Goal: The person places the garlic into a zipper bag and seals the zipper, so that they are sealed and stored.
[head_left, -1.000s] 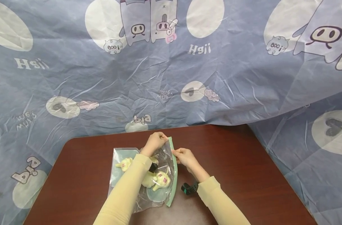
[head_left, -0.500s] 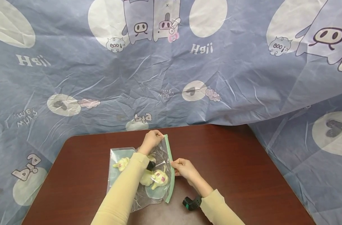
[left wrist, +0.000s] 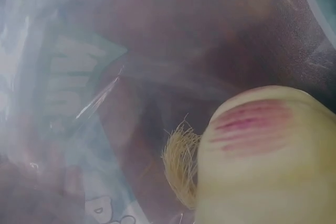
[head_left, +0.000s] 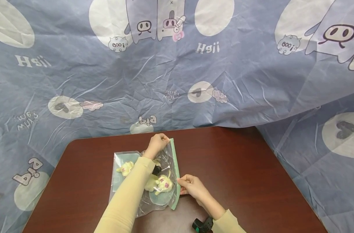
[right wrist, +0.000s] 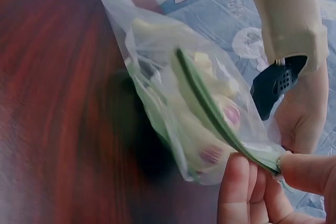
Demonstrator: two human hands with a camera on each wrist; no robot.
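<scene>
A clear zip bag (head_left: pixel 142 207) lies on the table with several pale garlic bulbs (head_left: pixel 164 183) inside. Its green zip strip (head_left: pixel 175 158) runs along the right side. At the strip's far end, my left hand (head_left: pixel 157 144) pinches the bag's corner. Lower down, my right hand (head_left: pixel 194 187) grips the strip between thumb and fingers. In the right wrist view, the strip (right wrist: pixel 202 95) stretches away from the right fingertips (right wrist: pixel 239 174). Close up in the left wrist view, a garlic bulb (left wrist: pixel 262 156) with purple streaks and a tuft of roots shows through the plastic.
The dark red-brown table (head_left: pixel 238 161) extends around the bag. Behind it hangs a blue printed cloth (head_left: pixel 165 74), which also covers the sides. A black wrist device (head_left: pixel 203 225) sits on the right wrist; another (right wrist: pixel 278 82) is on the left.
My right hand has slid along the green strip toward the near end, keeping its pinch. The left hand and the bag shifted slightly left, then stayed in place.
</scene>
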